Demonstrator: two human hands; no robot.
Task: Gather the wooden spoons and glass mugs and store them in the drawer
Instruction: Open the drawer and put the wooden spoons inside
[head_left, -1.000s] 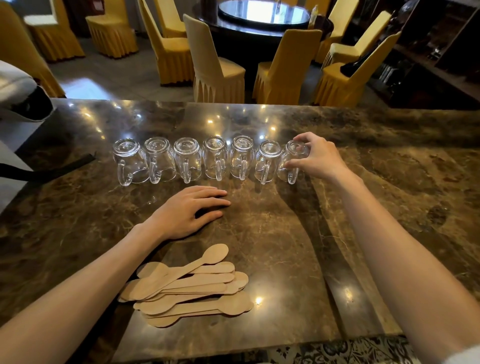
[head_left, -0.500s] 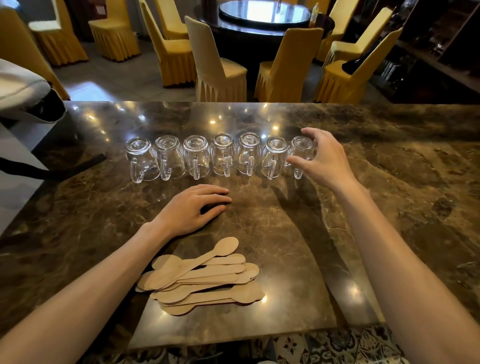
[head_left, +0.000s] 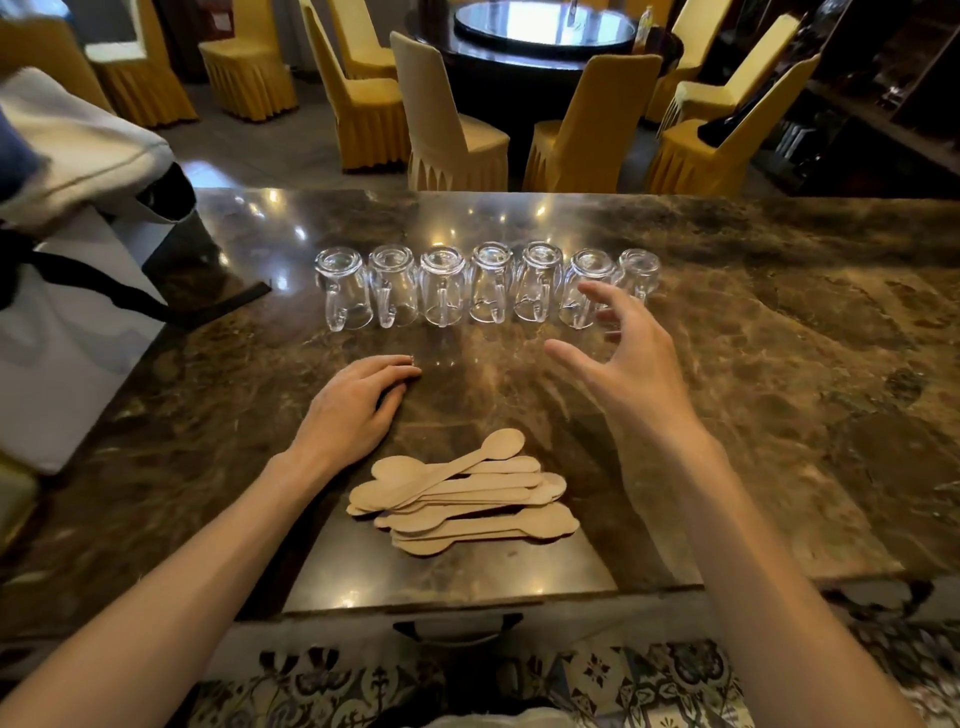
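Glass mugs: seven glass mugs (head_left: 485, 285) stand upside down in one row across the middle of the worktop (head_left: 779, 364), nearer its far edge, handles turned toward the near edge.
Wooden spoons: a loose pile of wooden spoons (head_left: 462, 499) lies flat near the near edge, about the middle of it.
Right hand: the right hand (head_left: 623, 358) is raised above the worktop in front of the two mugs at the right end of the row; fingers spread and a little curled, thumb pointing left, holding nothing. The picture is blurred here, so I cannot tell if a fingertip touches glass.
Left hand: the left hand (head_left: 353, 405) lies palm down on the worktop, fingers together and stretched, gripping nothing. It is between the mug row and the spoon pile, near the pile but apart from it.
Drawer handle: a dark handle (head_left: 457, 626) shows under the near edge, below the spoons.
Left side: a white bag (head_left: 67, 332) with a black strap (head_left: 156, 306) rests at the left edge.
Beyond the far edge: yellow covered chairs (head_left: 452, 130) around a dark round table (head_left: 540, 41).
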